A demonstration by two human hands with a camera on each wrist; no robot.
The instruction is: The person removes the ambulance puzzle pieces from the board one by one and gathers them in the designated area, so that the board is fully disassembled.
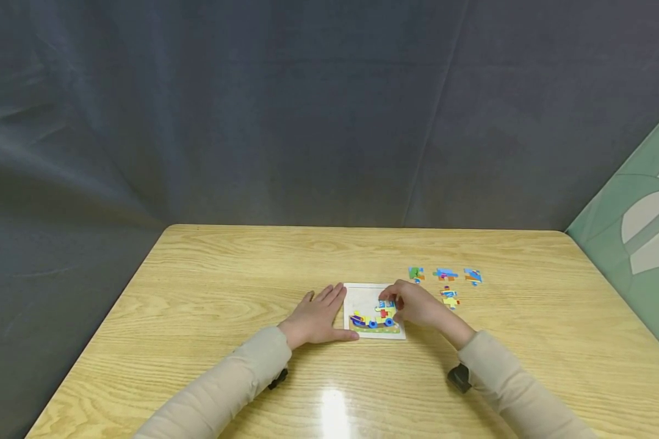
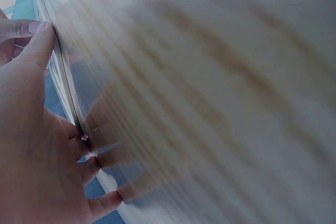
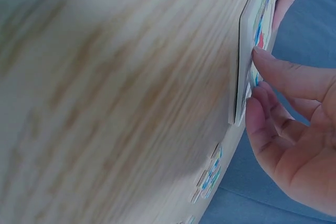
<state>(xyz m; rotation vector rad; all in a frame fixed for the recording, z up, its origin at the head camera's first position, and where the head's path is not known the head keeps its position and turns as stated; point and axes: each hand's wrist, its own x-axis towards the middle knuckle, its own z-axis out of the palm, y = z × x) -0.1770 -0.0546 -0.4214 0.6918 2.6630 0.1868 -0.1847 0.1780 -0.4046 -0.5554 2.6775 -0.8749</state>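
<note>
A square white-framed jigsaw board (image 1: pixel 362 297) lies on the table in the head view, its lower part filled with a colourful vehicle picture and its upper part bare white. My left hand (image 1: pixel 317 318) rests flat at the board's left side, fingers spread and thumb along the near edge. Over the right half, the thumb and curled fingers of my right hand (image 1: pixel 417 303) pinch a blue-and-white puzzle piece (image 1: pixel 384 303), partly hidden by the fingers. From the right wrist view, the thumb (image 3: pixel 286 74) and fingertips meet the board's picture surface close to its edge.
Several loose puzzle pieces lie right of the board: a green one (image 1: pixel 415 273), a blue-and-pink one (image 1: pixel 446 274), a blue-and-orange one (image 1: pixel 473 275), and yellow-and-blue pieces (image 1: pixel 450 300) nearer. A dark curtain (image 1: pixel 307 122) hangs behind the wooden table (image 1: pixel 225 274).
</note>
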